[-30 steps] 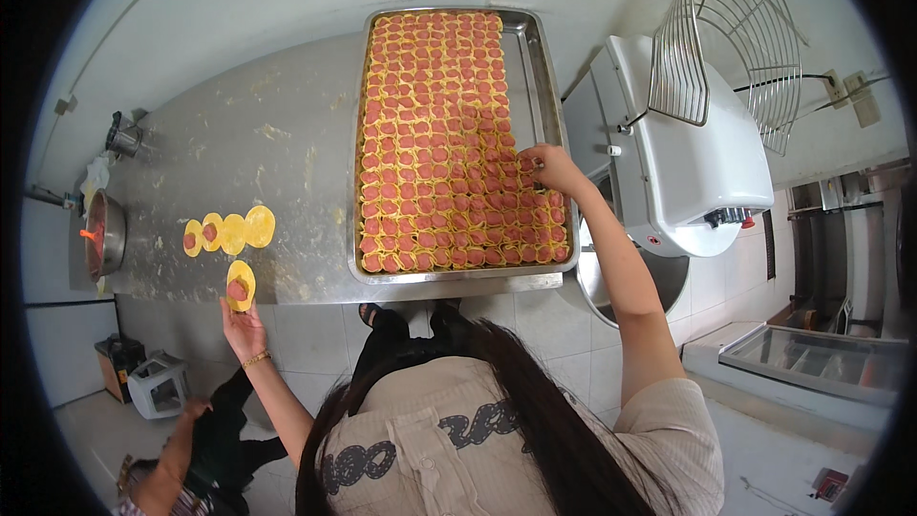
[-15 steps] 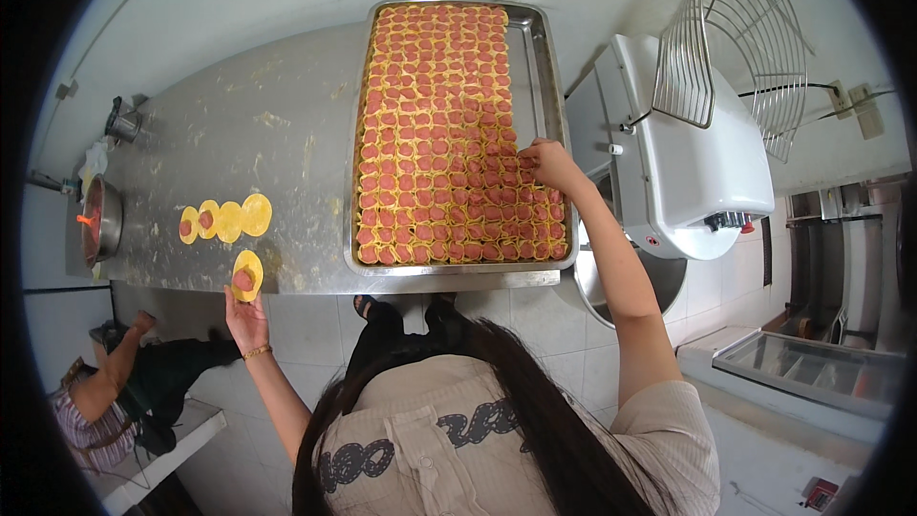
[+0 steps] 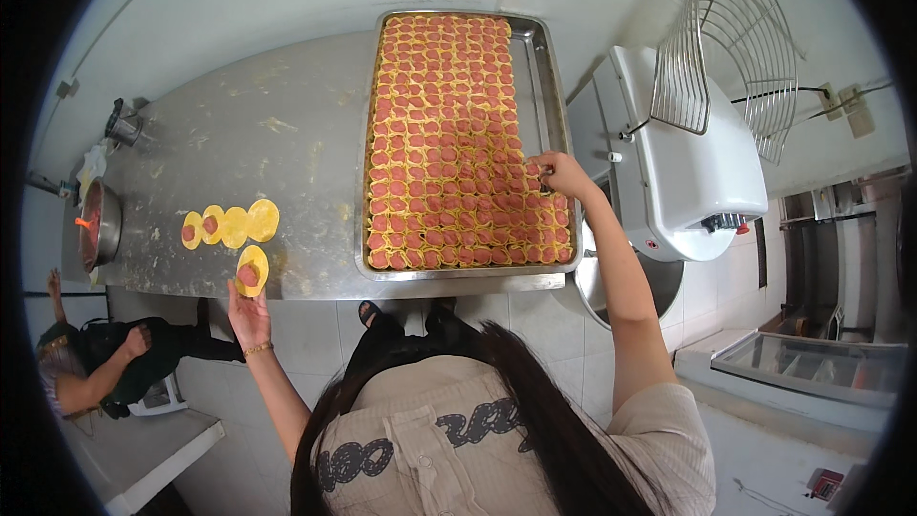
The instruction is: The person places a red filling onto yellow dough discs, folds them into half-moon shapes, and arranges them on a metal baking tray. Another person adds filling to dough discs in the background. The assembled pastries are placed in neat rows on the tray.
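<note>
My left hand is at the table's front edge, fingers closed on a round yellow dumpling wrapper with a lump of pink filling on it. My right hand is over the right side of a large metal tray, fingers pinched together at the end of a row. Whatever sits between those fingertips is too small to make out. Close rows of open-topped dumplings with pink filling cover most of the tray. Left of it, several overlapping wrappers lie on the table, two bearing filling.
The steel table carries flour smears. A metal bowl of pink filling with an orange-handled utensil stands at its left end. Right of the tray is a white mixer with a raised wire guard. Another person is at lower left.
The view has shifted slightly. Both of my hands stay in nearly the same places relative to the tray and table. The other person at lower left has changed posture, one arm now raised.
</note>
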The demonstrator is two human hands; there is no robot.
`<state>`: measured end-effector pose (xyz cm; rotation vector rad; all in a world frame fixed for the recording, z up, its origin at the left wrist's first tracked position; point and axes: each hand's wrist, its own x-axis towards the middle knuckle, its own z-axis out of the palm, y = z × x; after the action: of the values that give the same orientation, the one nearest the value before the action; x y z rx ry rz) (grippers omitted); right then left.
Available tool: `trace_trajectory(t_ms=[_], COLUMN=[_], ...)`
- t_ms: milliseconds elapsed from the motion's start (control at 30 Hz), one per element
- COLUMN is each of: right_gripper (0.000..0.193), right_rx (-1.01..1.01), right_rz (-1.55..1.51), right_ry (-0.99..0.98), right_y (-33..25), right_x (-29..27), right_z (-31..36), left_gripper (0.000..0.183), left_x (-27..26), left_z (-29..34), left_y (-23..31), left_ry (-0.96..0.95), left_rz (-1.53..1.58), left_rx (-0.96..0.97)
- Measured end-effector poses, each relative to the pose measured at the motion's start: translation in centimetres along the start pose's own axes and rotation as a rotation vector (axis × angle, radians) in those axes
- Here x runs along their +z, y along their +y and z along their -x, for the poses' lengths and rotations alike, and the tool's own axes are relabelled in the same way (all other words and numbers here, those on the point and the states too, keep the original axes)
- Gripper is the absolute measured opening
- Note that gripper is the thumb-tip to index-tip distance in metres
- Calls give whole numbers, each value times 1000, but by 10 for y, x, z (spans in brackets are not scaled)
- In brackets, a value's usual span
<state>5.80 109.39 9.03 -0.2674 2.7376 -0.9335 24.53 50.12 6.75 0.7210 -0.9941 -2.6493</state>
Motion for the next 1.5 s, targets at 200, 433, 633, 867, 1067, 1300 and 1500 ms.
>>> trace_trajectory(t_ms=[200,433,633,867,1067,1300,1500], right_gripper=[46,45,44,30,31,22,21], right_rx=[80,152,298,82,158,299,394], right_rz=[-47,-59,-145,-221,-1213,-1127,-1327], right_ry=[-13,-17,43,471,-313,-167,-153], right_y=[2,7,-3,-109,-262,-285,-282], right_x=[8,11,10,49,208,281,287], right_z=[3,2,9,-10,-19,-25,-21], left_gripper=[42,40,39,36,32,28,25], left_x=[1,-16,-12,37,76,57,30], left_z=[-8,-24,-34,-30,-21,-24,-38], left_y=[14,25,34,16,-11,-34,-51], left_ry=[-7,-32,-84,-174,-240,-136,-168], left_rz=[6,31,24,10,-148,-701,-823], left_rx=[6,-17,-52,-138,-282,-237,-168])
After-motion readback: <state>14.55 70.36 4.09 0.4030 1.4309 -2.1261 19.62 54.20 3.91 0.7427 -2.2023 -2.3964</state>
